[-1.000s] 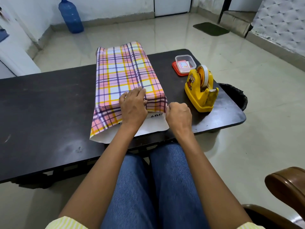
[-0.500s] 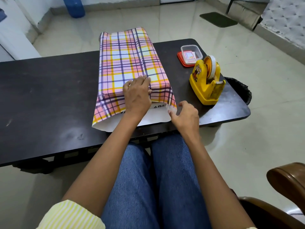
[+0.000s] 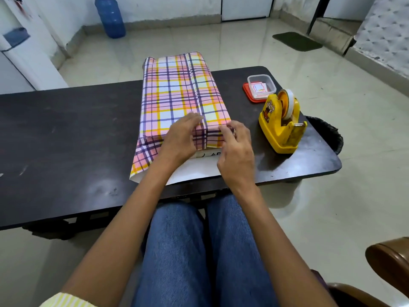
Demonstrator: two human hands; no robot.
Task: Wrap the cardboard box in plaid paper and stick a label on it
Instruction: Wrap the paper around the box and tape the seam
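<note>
Pressing flat-fingered, left hand [image 3: 179, 138] pins folded plaid paper [image 3: 177, 94]; grip of right hand [image 3: 238, 156] unclear.

I count two hands, left hand [image 3: 179, 138] and right hand [image 3: 238, 152]; one cardboard box [image 3: 210, 154], one plaid paper [image 3: 177, 94], one tape dispenser [image 3: 280, 129], one plastic container [image 3: 262, 85], one water jug [image 3: 110, 17].

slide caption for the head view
Left hand and right hand work plaid paper over the near end of the box, tape dispenser alongside.
</note>
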